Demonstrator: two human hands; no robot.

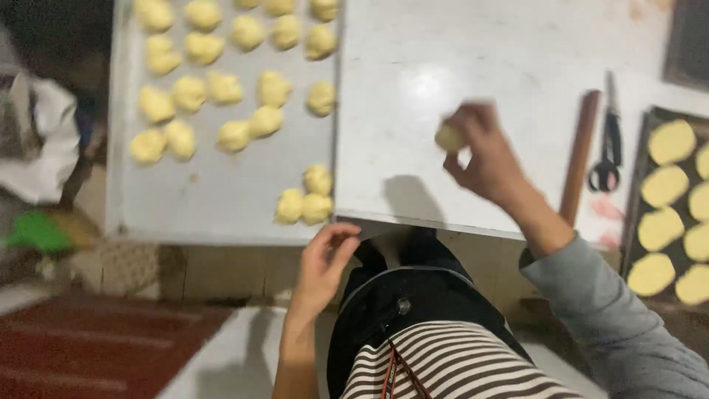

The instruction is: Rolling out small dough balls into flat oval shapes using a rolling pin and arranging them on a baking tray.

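Two trays flank the white surface [517, 59] where we work, and we place everything else by that surface. On its left lies a pale flat tray [221, 199] carrying many small yellow dough balls [221, 89] in loose rows, with a cluster of three [304, 201] at the tray's near right corner, just beside the surface's edge. On its right sits a dark tray [641, 148] holding flattened oval dough pieces [670, 142], partly cut off by the picture's edge. Our right hand [484, 151] hovers above the middle of the surface, fingers pinched around one dough lump [448, 137]. Our left hand [325, 266] hangs below the surface's near edge, fingers loosely curled and holding nothing. Near the surface's right side lie a wooden rolling pin [578, 159] and black-handled scissors [607, 140], side by side.
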